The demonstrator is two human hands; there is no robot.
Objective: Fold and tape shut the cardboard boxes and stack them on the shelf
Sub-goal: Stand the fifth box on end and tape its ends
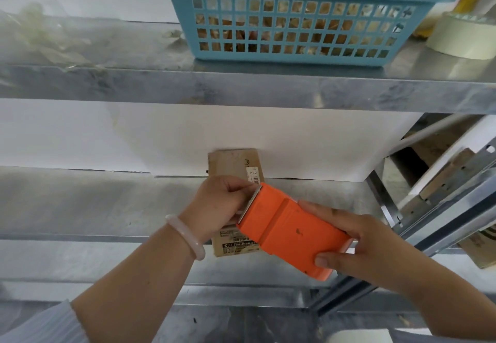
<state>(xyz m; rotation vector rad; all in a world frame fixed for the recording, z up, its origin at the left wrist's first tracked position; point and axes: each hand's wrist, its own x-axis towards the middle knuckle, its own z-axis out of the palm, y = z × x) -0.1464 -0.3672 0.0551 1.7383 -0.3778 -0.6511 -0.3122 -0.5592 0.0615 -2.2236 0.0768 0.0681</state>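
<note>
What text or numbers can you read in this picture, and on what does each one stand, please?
"030": white sticker on the cardboard box.
Printed label at the box's near end: too blurred to read.
Orange tape dispenser: no text visible.

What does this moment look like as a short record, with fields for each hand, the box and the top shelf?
left hand: fingers curled at the toothed edge of the tape dispenser; what they pinch is unclear
right hand: grips the tape dispenser's rear end
box: cardboard, labelled, on the lower shelf beneath the tape dispenser, partly hidden by both hands
upper shelf: blue basket in the middle, tape roll to its right
</note>
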